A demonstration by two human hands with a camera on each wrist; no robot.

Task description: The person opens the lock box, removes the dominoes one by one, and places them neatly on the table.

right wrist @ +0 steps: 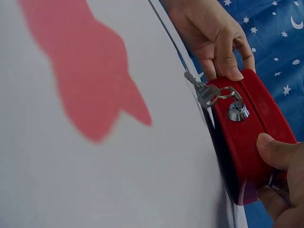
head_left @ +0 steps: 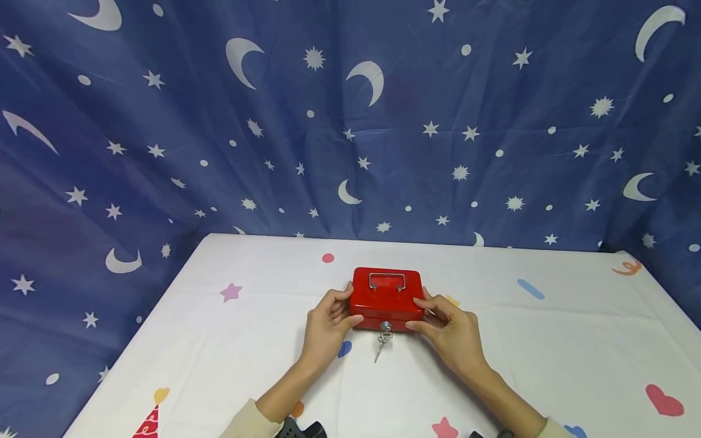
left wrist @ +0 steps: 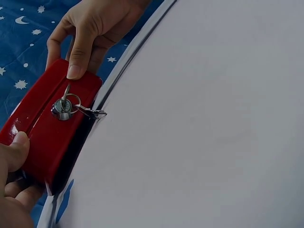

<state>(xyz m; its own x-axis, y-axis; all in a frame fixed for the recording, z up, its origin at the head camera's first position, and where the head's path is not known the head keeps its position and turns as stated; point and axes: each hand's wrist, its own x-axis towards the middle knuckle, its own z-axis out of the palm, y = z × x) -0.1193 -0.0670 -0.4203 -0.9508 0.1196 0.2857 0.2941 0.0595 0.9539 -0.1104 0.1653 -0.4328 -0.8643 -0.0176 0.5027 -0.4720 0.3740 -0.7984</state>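
A small red cash box [head_left: 386, 298] with a folded wire handle [head_left: 387, 275] on its lid is held between both hands, its lid down. My left hand [head_left: 324, 331] grips its left end, thumb on the front face and fingers around the side. On the right end, my right hand [head_left: 453, 333] grips in the same way, thumb on the front near the corner. A round silver lock [left wrist: 61, 109] sits in the middle of the front. One key stands in it, and a second key [right wrist: 208, 95] hangs from the ring.
A white tablecloth [head_left: 263, 353] printed with coloured shapes covers the table. Behind it and at the sides hangs a blue curtain [head_left: 296, 140] with moons and stars. Dark wrist straps [head_left: 301, 429] show at the bottom edge of the head view.
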